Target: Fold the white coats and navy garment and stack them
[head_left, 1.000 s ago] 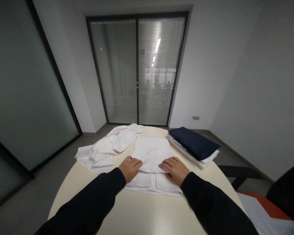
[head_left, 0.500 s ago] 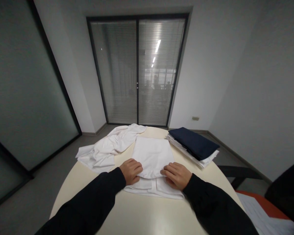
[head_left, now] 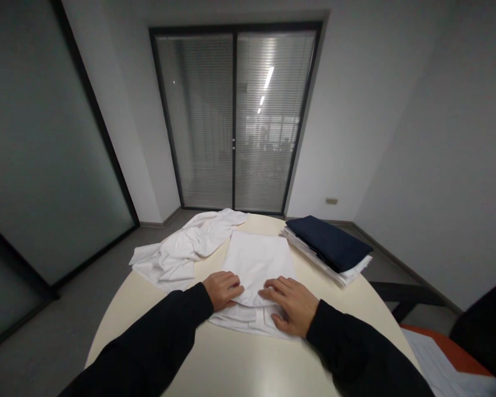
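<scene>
A folded white garment (head_left: 260, 259) lies on the round table in front of me, its upper layer turned down toward me over a wrinkled lower layer. At its near left corner, my left hand (head_left: 222, 290) is closed on the folded edge, fingers on top and the thumb partly hidden below. On the near right part rests my right hand (head_left: 292, 304), open. Its fingers are spread over the upper layer, and its thumb sits apart on the lower layer.
A crumpled white garment (head_left: 182, 251) lies at the table's left. To the right is a stack with a folded navy cloth (head_left: 328, 240) on top of white ones. The cream table (head_left: 231, 364) has a curved edge. A chair with an orange seat (head_left: 465, 353) and white cloth stands at lower right.
My right hand has loosened from the garment's near edge, moved slightly left and spread its fingers. The upper layer's edge has come slightly nearer to me. My left hand has barely moved.
</scene>
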The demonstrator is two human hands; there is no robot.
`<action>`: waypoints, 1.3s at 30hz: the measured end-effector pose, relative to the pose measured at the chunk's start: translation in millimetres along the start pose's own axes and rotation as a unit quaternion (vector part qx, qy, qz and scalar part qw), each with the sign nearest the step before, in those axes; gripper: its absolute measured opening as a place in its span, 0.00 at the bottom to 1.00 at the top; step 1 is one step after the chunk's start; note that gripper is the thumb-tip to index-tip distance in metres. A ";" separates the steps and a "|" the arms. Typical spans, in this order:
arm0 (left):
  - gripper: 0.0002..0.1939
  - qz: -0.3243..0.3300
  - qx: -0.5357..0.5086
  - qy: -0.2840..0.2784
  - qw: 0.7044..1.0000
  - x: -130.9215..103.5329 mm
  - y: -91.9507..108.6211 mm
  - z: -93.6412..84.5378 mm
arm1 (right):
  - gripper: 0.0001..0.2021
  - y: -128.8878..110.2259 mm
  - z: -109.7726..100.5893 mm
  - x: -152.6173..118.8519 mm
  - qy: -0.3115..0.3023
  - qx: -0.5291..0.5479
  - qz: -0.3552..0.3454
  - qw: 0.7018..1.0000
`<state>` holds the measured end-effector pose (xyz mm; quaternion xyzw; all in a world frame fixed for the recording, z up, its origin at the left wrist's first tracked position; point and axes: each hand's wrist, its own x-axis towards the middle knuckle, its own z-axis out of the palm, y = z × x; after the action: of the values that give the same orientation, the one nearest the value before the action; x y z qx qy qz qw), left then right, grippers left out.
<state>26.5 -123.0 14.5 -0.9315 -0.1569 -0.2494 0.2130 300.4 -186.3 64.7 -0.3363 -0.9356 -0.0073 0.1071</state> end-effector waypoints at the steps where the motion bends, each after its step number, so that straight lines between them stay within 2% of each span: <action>1: 0.25 0.005 -0.008 0.013 1.000 0.3 0.5 -2.4 | 0.27 0.4 0.3 -0.4 -0.001 0.000 0.004 1.000; 3: 0.26 0.018 -0.024 0.026 0.999 0.6 2.1 -8.4 | 0.27 1.3 1.0 -1.1 0.001 -0.001 0.009 1.000; 5: 0.25 0.032 -0.042 0.017 0.998 0.8 4.6 -15.1 | 0.26 1.6 1.6 -1.5 0.006 -0.006 0.011 1.000; 9: 0.19 0.026 -0.093 -0.063 0.993 3.1 12.3 -26.1 | 0.21 1.3 3.6 -0.8 -0.004 -0.030 0.000 1.000; 12: 0.24 -0.008 -0.138 -0.126 0.982 6.2 17.5 -30.9 | 0.17 2.4 7.3 0.3 -0.024 -0.058 -0.022 0.998; 14: 0.25 -0.025 -0.151 -0.144 0.978 7.8 19.2 -33.0 | 0.14 3.3 10.3 0.7 -0.025 -0.076 -0.044 0.996; 17: 0.21 -0.036 -0.163 -0.147 0.975 9.1 19.6 -35.2 | 0.11 3.0 14.5 -0.1 -0.001 -0.098 -0.072 0.993; 20: 0.20 -0.037 -0.181 -0.141 0.973 9.3 19.1 -36.1 | 0.10 -0.1 16.9 -1.8 0.022 -0.086 -0.069 0.994; 26: 0.15 -0.032 -0.185 -0.132 0.973 8.2 20.7 -35.1 | 0.14 -8.2 14.8 1.4 0.028 -0.043 -0.068 0.996; 32: 0.12 -0.016 -0.181 -0.138 0.974 7.0 22.0 -35.0 | 0.18 -14.8 9.6 5.2 0.004 0.001 -0.034 0.999; 39: 0.09 -0.043 -0.210 -0.116 0.970 8.9 21.4 -40.4 | 0.20 -17.7 6.4 4.9 -0.017 0.005 -0.018 1.000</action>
<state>26.4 -158.9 44.1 -0.9704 -0.1647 -0.1755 -0.0179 284.4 -196.4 60.5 -0.3194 -0.9431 0.0010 0.0926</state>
